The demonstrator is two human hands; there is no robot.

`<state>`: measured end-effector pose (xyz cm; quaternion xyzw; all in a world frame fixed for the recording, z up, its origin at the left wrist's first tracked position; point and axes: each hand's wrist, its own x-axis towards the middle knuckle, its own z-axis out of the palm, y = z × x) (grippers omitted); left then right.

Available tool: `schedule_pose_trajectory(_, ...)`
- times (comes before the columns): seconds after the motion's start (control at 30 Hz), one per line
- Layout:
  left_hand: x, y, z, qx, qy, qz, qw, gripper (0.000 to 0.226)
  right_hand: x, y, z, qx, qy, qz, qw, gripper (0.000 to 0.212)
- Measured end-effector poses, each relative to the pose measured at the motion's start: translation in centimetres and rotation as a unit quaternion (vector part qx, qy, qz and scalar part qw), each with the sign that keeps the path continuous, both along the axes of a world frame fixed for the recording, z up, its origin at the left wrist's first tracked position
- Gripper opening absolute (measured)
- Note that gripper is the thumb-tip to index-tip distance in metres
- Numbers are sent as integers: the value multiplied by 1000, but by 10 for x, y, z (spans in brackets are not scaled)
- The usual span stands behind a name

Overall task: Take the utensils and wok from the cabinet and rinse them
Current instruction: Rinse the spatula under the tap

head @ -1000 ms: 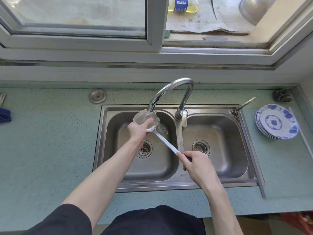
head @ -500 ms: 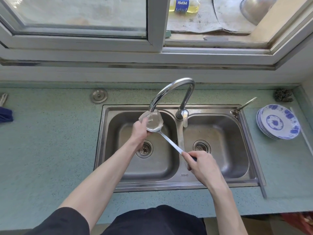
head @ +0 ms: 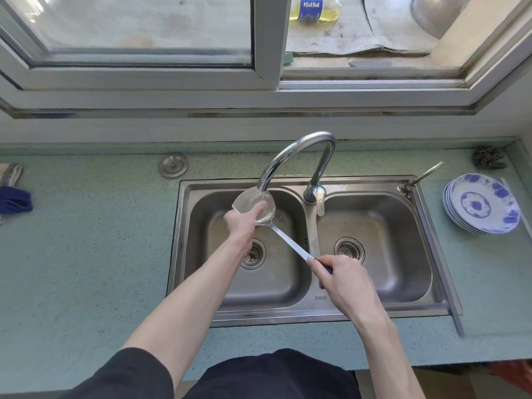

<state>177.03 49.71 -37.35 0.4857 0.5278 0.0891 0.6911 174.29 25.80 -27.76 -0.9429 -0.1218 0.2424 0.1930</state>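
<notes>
Head view over a steel double sink (head: 184, 254): a person rinses a long-handled ladle (head: 283, 240) under the curved tap (head: 290, 152). The ladle's bowl sits directly beneath the spout, over the left basin, so any runoff falls toward that basin's drain (head: 253, 253) instead of onto the green surface (head: 86, 254). Water appears to pool in the bowl, though the stream itself is hard to make out.

The right hand (head: 345, 280) is wrapped around the dark grip at the handle's end, fingers curled tight on it, and holds the ladle slantwise across the divider between the basins; that far grip looks chosen to steady and angle the bowl from a dry distance. The left hand (head: 240, 223) is at the bowl, its fingers curled over the near rim and pressing inside, most likely to rub the metal clean while water runs over it.

A stack of blue-patterned plates (head: 482, 204) sits on the surface right of the sink, apart from the work. A round metal plug (head: 173, 165) lies behind the left basin. No wok is in view, so that part of the job seems still to come.
</notes>
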Motion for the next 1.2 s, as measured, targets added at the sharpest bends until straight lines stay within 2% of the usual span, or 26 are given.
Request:
schedule_pose_trajectory(0.13,7,-2,7,18,30,79,996,41,-2,8,1,-1,-8,3,1000,45)
schedule_pose_trajectory(0.27,13,-7,5,-78,-10,136,988,40,-6,15,1,-10,-29,0,1000,46)
schedule_pose_trajectory(0.4,17,-35,12,-162,-90,121,975,31,-11,27,2,6,-25,-12,1000,47)
schedule_pose_trajectory(0.47,17,-43,16,-177,-104,106,973,27,-12,30,4,10,-29,-13,999,46)
schedule_pose_trajectory(0.67,9,-37,5,-148,-104,43,983,29,-5,16,5,18,-8,-28,999,46)
schedule_pose_trajectory(0.77,5,-31,3,-135,-105,45,984,13,-3,11,5,14,-5,-24,1000,45)
schedule_pose_trajectory(0.83,3,-31,4,-126,-94,57,986,9,-4,11,6,12,-6,-16,1000,45)
schedule_pose_trajectory(1.03,8,-33,1,-106,-51,109,987,27,-7,15,5,8,-15,-7,1000,45)
schedule_pose_trajectory(1.13,7,-30,-1,-34,10,88,995,42,-4,15,9,14,-21,-8,1000,45)
schedule_pose_trajectory(1.2,5,-22,-4,-7,5,62,998,47,1,13,10,-6,-32,5,999,45)
